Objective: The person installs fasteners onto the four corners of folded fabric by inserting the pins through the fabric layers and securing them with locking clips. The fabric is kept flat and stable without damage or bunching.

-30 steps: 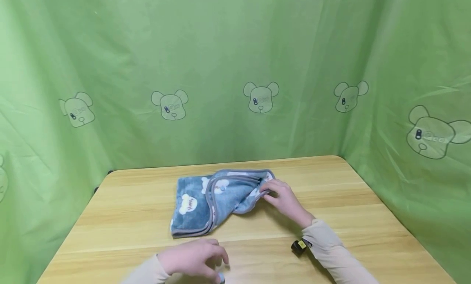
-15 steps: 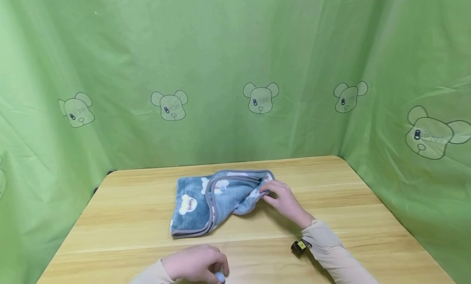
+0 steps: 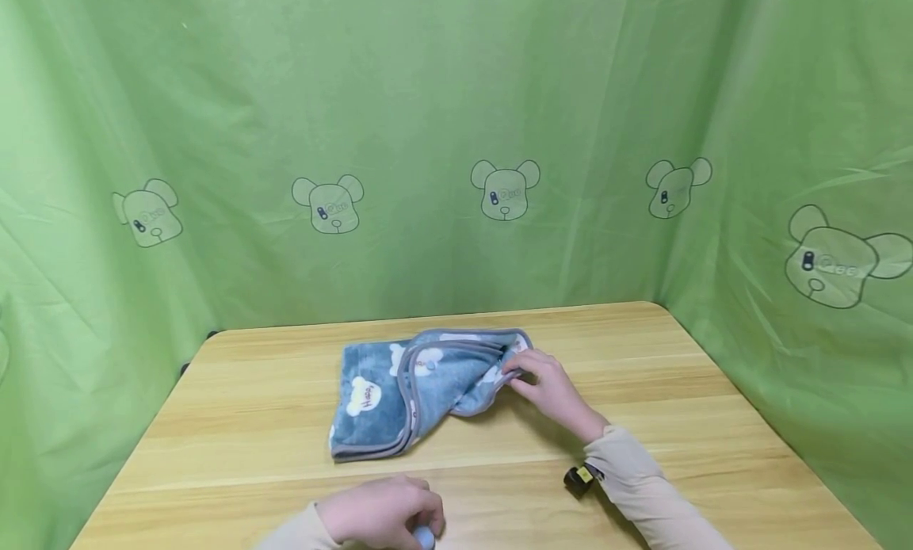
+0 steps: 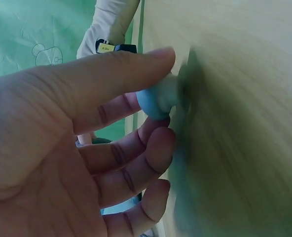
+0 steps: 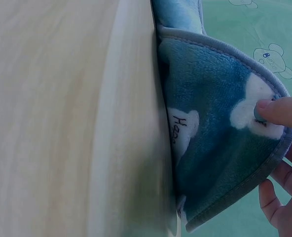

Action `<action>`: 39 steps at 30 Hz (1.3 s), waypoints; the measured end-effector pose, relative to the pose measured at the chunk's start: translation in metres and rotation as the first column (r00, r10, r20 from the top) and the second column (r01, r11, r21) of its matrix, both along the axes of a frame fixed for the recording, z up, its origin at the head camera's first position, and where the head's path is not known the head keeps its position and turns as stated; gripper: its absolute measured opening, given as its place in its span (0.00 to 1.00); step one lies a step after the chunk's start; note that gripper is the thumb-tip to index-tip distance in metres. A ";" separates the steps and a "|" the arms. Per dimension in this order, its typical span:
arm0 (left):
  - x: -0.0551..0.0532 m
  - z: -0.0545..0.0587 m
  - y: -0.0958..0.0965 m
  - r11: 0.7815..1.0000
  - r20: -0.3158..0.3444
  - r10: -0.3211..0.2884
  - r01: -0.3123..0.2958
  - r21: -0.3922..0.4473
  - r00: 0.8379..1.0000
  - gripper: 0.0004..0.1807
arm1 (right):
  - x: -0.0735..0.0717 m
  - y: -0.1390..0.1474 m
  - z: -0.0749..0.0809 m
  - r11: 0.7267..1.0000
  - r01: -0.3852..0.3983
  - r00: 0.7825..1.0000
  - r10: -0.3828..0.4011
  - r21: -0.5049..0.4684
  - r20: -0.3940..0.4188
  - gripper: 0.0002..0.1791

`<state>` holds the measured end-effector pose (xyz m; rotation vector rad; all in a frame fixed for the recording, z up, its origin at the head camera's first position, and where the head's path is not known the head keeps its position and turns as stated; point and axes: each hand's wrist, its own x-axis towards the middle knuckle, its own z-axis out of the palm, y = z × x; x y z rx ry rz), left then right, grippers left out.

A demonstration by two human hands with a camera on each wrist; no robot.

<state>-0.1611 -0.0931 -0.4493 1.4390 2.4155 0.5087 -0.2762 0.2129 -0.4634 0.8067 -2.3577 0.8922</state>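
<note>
A teal fleece blanket (image 3: pixel 456 383) with white bear patches and grey edging lies folded on the wooden table (image 3: pixel 285 486), its right part turned up. My right hand (image 3: pixel 555 390) pinches that raised edge between thumb and fingers; in the right wrist view the thumb (image 5: pixel 279 111) presses on a white patch. Low in the head view, my left hand (image 3: pixel 381 512) holds a small rounded light-blue object (image 3: pixel 425 537). The left wrist view shows this blue piece (image 4: pixel 151 102) between thumb and fingers, with a paler end towards the table. Its kind is unclear.
Green curtains (image 3: pixel 414 98) with bear-head prints enclose the table at the back and sides. A black device with a yellow label (image 3: pixel 579 480) sits by the right wrist, just above the tabletop.
My left hand has drawn its fingers in around the small blue object and shifted slightly. The right hand and the blanket look unchanged.
</note>
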 end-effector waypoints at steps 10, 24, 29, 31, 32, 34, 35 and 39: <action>-0.019 0.019 0.009 0.993 -0.083 0.110 -0.107 0.042 0.990 0.13 | -0.001 0.001 -0.001 1.000 -0.003 1.000 0.003 -0.003 -0.013 0.12; -0.069 0.051 0.034 0.928 -0.016 0.243 -0.227 0.296 0.970 0.14 | 0.000 0.001 -0.002 1.000 -0.018 0.999 0.018 -0.004 -0.046 0.12; -0.090 0.049 0.049 0.863 0.091 0.284 -0.295 0.411 0.955 0.13 | 0.000 0.002 -0.001 1.000 -0.008 0.999 0.008 -0.003 -0.035 0.11; -0.097 0.047 0.055 0.826 0.145 0.310 -0.342 0.448 0.940 0.13 | 0.000 0.003 0.000 1.000 -0.007 0.999 0.007 -0.004 -0.031 0.11; -0.101 0.046 0.058 0.806 0.174 0.328 -0.372 0.461 0.928 0.13 | 0.000 0.003 0.000 1.000 -0.008 0.999 0.008 -0.003 -0.034 0.12; -0.108 0.044 0.064 0.768 0.236 0.360 -0.430 0.474 0.903 0.13 | 0.000 0.003 0.001 1.000 -0.015 0.999 0.015 0.001 -0.041 0.12; -0.111 0.043 0.066 0.749 0.272 0.370 -0.459 0.479 0.888 0.14 | 0.000 0.003 0.001 1.000 -0.016 0.999 0.016 0.004 -0.043 0.12; -0.124 0.034 0.077 0.668 0.440 0.374 -0.566 0.483 0.816 0.16 | 0.000 0.003 0.001 1.000 -0.029 0.998 0.029 0.004 -0.061 0.12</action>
